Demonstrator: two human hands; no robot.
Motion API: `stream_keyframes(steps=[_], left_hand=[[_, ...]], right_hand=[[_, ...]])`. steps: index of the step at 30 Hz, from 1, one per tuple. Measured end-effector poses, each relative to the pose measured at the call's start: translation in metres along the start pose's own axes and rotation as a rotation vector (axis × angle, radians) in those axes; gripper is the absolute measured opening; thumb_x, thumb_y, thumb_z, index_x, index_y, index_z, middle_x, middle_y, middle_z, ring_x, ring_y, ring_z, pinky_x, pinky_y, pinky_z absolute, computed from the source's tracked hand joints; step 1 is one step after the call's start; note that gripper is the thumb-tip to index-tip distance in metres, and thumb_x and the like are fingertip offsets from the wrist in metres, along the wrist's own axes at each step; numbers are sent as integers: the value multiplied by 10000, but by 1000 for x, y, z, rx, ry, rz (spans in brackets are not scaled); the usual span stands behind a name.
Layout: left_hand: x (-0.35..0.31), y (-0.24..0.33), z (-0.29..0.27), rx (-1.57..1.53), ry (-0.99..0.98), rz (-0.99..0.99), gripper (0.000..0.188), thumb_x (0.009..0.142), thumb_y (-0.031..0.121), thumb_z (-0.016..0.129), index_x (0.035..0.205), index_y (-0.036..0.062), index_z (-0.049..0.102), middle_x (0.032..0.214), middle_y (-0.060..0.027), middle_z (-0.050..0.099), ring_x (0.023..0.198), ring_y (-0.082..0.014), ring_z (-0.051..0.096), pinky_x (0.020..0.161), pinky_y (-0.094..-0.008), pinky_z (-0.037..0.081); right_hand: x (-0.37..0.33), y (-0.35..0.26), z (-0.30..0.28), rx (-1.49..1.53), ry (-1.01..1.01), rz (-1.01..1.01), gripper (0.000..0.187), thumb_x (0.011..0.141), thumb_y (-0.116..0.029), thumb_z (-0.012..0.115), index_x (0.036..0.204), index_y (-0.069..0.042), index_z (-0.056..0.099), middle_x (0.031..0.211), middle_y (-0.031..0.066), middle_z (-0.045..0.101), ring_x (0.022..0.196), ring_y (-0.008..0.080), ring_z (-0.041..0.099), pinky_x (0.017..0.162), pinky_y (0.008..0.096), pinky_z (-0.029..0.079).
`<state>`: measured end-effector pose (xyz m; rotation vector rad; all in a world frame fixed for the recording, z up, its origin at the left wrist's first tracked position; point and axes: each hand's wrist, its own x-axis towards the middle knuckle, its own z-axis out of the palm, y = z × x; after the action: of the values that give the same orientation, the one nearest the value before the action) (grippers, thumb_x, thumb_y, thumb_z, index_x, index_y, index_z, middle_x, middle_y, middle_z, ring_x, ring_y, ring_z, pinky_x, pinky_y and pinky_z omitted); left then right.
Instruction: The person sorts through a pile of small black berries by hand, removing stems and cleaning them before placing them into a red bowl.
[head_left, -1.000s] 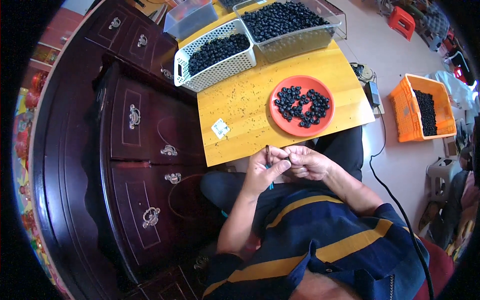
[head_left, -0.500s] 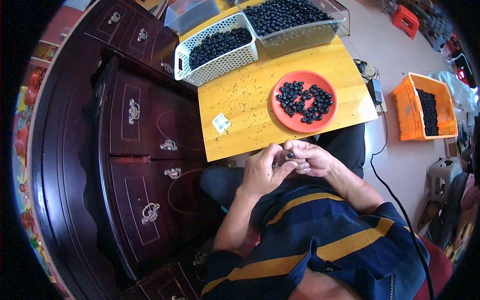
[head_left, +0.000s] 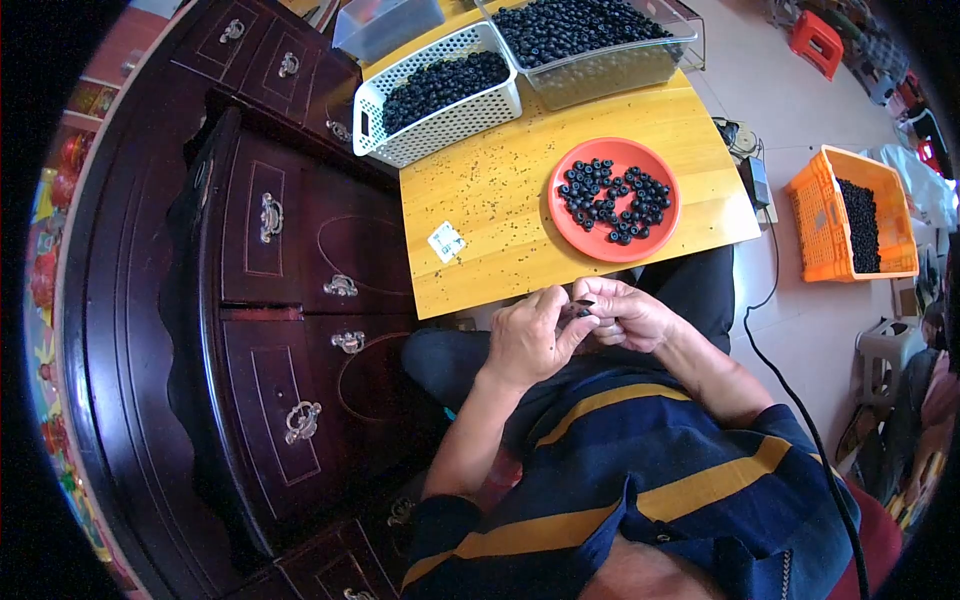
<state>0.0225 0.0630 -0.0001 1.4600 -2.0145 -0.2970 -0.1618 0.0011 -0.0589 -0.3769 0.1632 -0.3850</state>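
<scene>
My left hand point(head_left: 527, 337) and my right hand point(head_left: 630, 315) meet just beyond the table's near edge, above my lap. Pinched in my left fingertips is a small black bead-like piece point(head_left: 584, 313), mostly covered by the fingers. My right thumb and forefinger are closed beside it, where a thin dark pointed sliver shows; its kind is too small to make out. On the table, a red-orange plate point(head_left: 562, 222) carries many black round pieces point(head_left: 640, 215) with holes in them, lying just past my hands.
A white perforated basket point(head_left: 440, 138) and a clear plastic bin point(head_left: 590, 88), both heaped with black pieces, stand at the yellow table's point(head_left: 500, 220) far side. Dark crumbs and a small white packet point(head_left: 446, 241) lie on it. An orange crate point(head_left: 820, 225) sits right; dark drawers point(head_left: 265, 225) flank the left.
My hands stay together while the fingers shift around the small black piece. The dark sliver shows more plainly between the fingertips. The whole view has moved slightly.
</scene>
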Motion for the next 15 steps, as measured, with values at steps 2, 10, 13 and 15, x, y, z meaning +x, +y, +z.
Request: stream_keyframes(steps=[2, 10, 13, 15], left_hand=[[0, -1, 1, -5, 5, 4, 433, 904, 464, 701, 838, 67, 541, 653, -97, 585, 583, -294, 634, 519, -402, 479], [5, 3, -3, 23, 66, 7, 436, 888, 455, 723, 815, 64, 544, 649, -95, 585, 565, -280, 630, 504, -381, 482], [2, 1, -2, 62, 51, -3, 436, 888, 453, 723, 812, 63, 546, 654, -95, 590, 561, -280, 629, 503, -377, 486], [2, 1, -2, 61, 46, -4, 433, 892, 451, 718, 807, 62, 547, 656, -94, 592, 565, -282, 629, 505, -382, 485]], right_hand=[[-1, 2, -2, 36, 0, 4, 218, 975, -208, 661, 1087, -64, 543, 752, -38, 467, 532, 11, 329, 444, 158, 237], [2, 7, 3, 140, 161, 46, 129, 1006, -238, 612, 1008, -117, 568, 737, -58, 477, 511, -2, 328, 425, 154, 260], [3, 8, 1, 164, 127, 41, 126, 1004, -234, 614, 1027, -116, 577, 741, -57, 482, 501, -1, 327, 425, 156, 265], [3, 7, 3, 169, 122, 38, 123, 1006, -230, 612, 1039, -115, 582, 745, -54, 488, 499, 1, 330, 425, 155, 263]])
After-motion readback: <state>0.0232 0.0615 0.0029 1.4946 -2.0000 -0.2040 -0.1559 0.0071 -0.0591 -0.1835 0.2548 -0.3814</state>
